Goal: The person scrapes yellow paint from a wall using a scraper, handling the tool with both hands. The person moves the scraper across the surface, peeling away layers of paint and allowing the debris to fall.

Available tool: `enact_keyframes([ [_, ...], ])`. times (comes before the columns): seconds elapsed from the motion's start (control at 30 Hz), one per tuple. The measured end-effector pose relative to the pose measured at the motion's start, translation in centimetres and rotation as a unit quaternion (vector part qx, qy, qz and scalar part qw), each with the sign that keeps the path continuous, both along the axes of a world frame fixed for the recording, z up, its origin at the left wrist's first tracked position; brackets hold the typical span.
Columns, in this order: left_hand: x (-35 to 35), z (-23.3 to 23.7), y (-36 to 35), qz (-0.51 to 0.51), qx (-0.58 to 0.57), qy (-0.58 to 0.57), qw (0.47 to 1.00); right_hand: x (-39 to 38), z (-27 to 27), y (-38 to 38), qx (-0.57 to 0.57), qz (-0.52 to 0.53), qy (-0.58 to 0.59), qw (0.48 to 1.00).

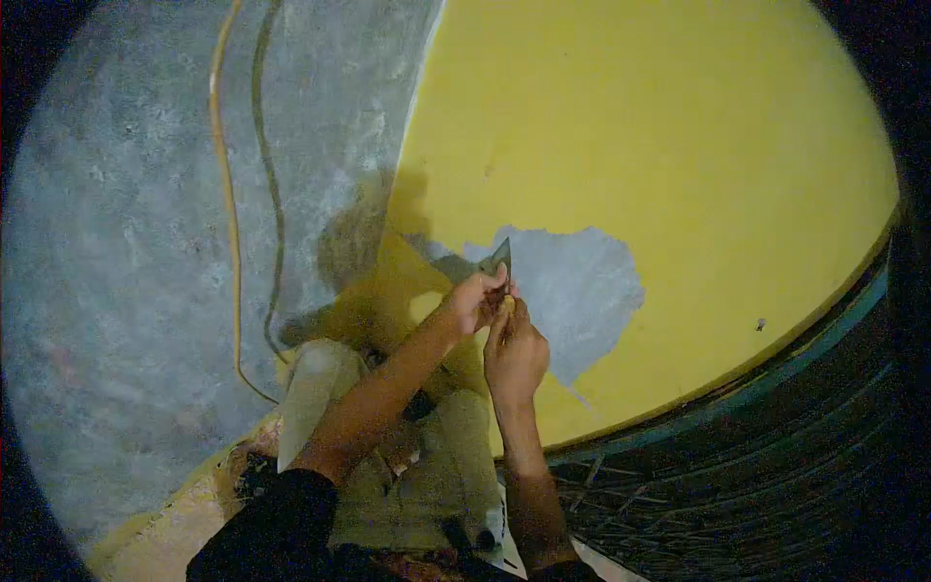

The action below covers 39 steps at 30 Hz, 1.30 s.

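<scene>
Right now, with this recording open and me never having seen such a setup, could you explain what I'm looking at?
There is no robot, only a person's bare hands. The single picture comes from a head-worn camera looking down. A yellow surface with an irregular gray patch meets a gray surface, along which an orange cable runs. The left hand grips a thin pointed blade. The right hand is closed just beside it; whether it grips the same tool is unclear.

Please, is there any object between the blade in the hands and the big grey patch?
Nothing visible stands between the blade and the grey patch. In this view they overlap, though I cannot tell whether they touch.
</scene>
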<state>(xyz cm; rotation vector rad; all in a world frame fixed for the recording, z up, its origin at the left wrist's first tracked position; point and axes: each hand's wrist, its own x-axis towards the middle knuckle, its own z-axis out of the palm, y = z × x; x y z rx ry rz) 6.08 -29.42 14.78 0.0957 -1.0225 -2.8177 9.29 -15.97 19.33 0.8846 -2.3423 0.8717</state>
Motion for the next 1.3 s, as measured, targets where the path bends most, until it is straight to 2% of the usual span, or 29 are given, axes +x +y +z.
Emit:
enact_keyframes([
  [0.1,-0.5,-0.7,0.3,-0.018,0.072,-0.025,0.997,-0.2,-0.8,0.2,0.011,-0.013,0.018,1.000],
  [0.23,-0.2,-0.6,-0.3,-0.041,0.060,-0.002,0.997,-0.1,-1.5,-0.2,0.070,-0.023,0.017,0.997],
  [0.3,0.6,0.3,0.1,0.028,0.031,-0.005,0.999,0.2,-1.2,-0.7,0.047,-0.024,0.010,0.999],
  [0.43,0.2,-1.0,0.6,0.000,0.064,0.011,0.998,0.2,-1.8,-0.7,0.062,-0.039,0.017,0.997],
  [0.5,0.3,-1.1,1.1,0.060,0.025,0.006,0.998,0.6,-1.2,-0.9,0.057,-0.045,0.013,0.997],
  [0.67,-0.7,-1.4,1.4,0.080,0.048,0.019,0.995,0.6,-0.3,-1.7,0.080,-0.066,0.018,0.994],
  [0.83,0.2,0.0,1.0,0.035,0.154,0.003,0.987,0.8,-0.1,-2.5,0.132,-0.098,-0.004,0.986],
  [0.87,-0.7,-1.1,0.9,0.035,0.157,0.002,0.987,0.6,-0.5,-2.8,0.105,-0.086,0.000,0.991],
  [0.93,-3.1,-3.9,0.9,0.068,0.147,0.138,0.977,-0.5,-1.1,-3.7,0.078,-0.072,0.003,0.994],
  [0.97,-3.2,-3.6,0.4,0.069,0.150,0.136,0.977,-1.9,-0.9,-4.5,0.071,-0.041,0.005,0.997],
  [1.0,-2.8,-3.0,-0.8,0.085,0.138,0.088,0.983,-2.2,-1.1,-5.0,0.062,-0.012,0.003,0.998],
  [1.03,-2.4,-2.3,-1.8,0.102,0.119,0.043,0.987,-1.8,-0.9,-5.0,0.056,-0.013,0.000,0.998],
  [1.07,-1.7,-1.7,-2.0,0.091,0.161,0.006,0.983,-1.3,-0.5,-5.3,0.072,-0.025,-0.017,0.997],
  [1.1,-1.5,-1.7,-1.8,0.092,0.160,0.009,0.983,-0.8,-0.2,-5.2,0.092,-0.038,-0.034,0.994],
  [1.17,-1.3,-2.5,-0.9,0.067,0.052,0.014,0.996,0.6,-0.6,-4.4,0.052,-0.039,-0.044,0.997],
  [1.23,-1.3,-2.3,0.3,0.062,0.071,0.054,0.994,1.5,-0.1,-3.6,0.013,-0.071,-0.028,0.997],
  [1.3,-0.7,-1.9,1.0,0.054,0.059,0.022,0.997,1.2,-0.2,-3.0,0.016,-0.058,-0.010,0.998],
])
